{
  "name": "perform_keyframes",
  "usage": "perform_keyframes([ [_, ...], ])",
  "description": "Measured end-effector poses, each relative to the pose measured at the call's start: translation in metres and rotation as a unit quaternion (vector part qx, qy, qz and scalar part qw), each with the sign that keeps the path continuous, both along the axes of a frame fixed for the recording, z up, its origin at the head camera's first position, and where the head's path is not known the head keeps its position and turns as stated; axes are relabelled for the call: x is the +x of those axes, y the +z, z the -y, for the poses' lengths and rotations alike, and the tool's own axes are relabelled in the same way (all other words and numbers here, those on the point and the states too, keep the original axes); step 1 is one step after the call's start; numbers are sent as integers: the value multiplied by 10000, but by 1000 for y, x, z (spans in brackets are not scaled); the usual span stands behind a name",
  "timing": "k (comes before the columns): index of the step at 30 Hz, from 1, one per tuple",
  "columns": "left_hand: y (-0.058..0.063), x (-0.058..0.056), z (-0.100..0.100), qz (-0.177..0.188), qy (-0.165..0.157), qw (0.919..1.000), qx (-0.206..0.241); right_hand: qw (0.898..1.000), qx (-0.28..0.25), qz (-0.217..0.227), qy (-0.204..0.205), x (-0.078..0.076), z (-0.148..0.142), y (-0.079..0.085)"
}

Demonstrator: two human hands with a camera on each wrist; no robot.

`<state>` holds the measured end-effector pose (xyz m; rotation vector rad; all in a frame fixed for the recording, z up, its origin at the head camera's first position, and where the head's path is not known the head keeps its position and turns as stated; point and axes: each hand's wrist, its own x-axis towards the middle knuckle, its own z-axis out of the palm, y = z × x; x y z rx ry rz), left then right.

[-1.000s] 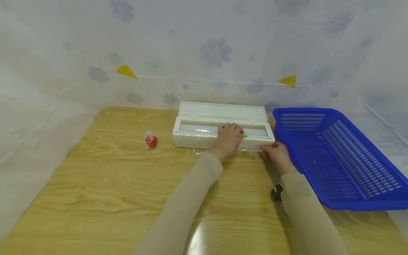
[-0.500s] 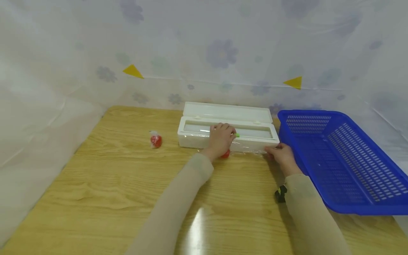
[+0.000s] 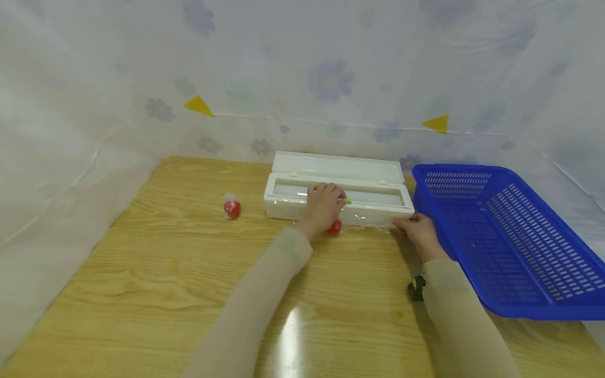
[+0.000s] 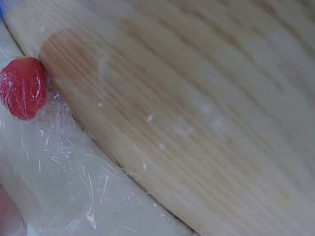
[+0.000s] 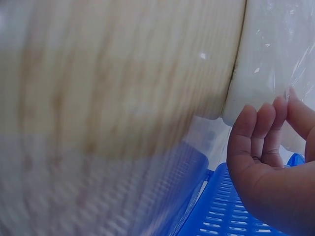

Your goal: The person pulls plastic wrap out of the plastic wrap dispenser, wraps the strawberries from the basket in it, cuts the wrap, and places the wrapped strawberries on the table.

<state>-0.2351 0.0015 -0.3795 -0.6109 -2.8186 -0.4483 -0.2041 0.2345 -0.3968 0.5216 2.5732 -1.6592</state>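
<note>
A white cling film dispenser (image 3: 283, 207) stands on the wooden table with its lid (image 3: 337, 167) raised at the back. My left hand (image 3: 323, 206) reaches over its front top edge, fingers curled at the green slide cutter (image 3: 348, 200) on the track. At the right front corner, my right hand (image 3: 418, 231) pinches the clear cling film (image 5: 295, 73) between thumb and fingers. The film hangs down over the dispenser's front. A small red fruit (image 3: 334, 227) lies against that front, beside my left wrist, with film over it in the left wrist view.
Another red fruit (image 3: 232, 209), wrapped in film, sits left of the dispenser. A large blue plastic basket (image 3: 435, 231) stands close by on the right, near my right hand. Behind the table hangs a flowered sheet (image 3: 264, 79) with yellow triangles.
My left hand has slid leftward along the track with the green slide cutter. The red fruit at the dispenser's front has come into sight. My right hand keeps its pinch at the corner.
</note>
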Motion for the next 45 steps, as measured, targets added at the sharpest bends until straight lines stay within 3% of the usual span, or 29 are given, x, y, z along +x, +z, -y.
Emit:
perform_keyframes([
  [21,-1,0,31,-53,-139,9999,-12,9998,155,51,69,-1,4,-4],
  [33,-2,1,66,-438,-106,9981,416,9998,187,-61,102,-3,-2,-4],
  [40,-7,3,84,-480,-19,9975,513,9994,-133,-273,142,-6,-18,-19],
  [45,-8,4,97,-533,4,9970,566,9997,205,-114,110,-2,-7,-10],
])
